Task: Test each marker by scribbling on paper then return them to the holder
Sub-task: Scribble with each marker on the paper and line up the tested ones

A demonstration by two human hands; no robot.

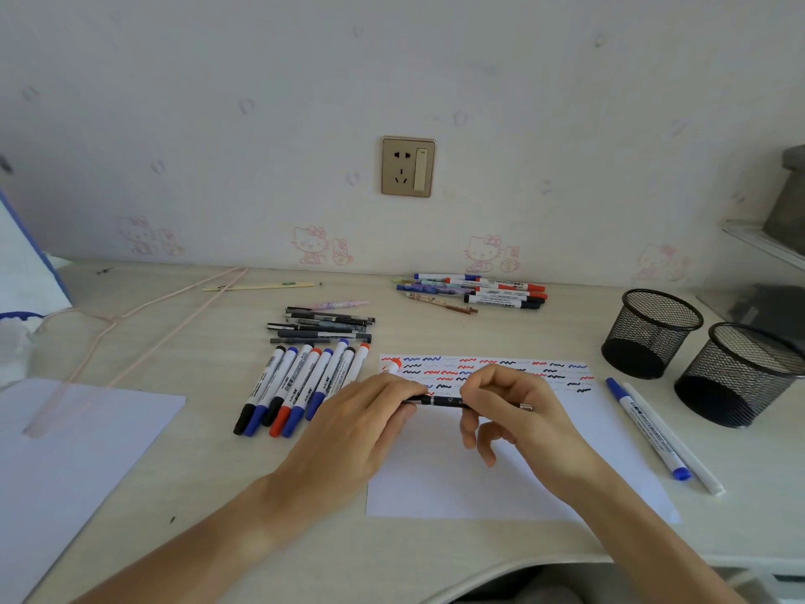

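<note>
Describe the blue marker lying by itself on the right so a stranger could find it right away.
Start at the two black mesh holders on the desk's right side. Just left of them, beside the scribbled paper, lies the blue marker. Unlike the grouped markers, only a plain white stick lies alongside it.

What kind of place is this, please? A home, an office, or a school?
Probably a home desk, perhaps a child's room: the wall carries cartoon cat wallpaper and a power socket, and the light desk holds mesh pen holders and markers.
</note>
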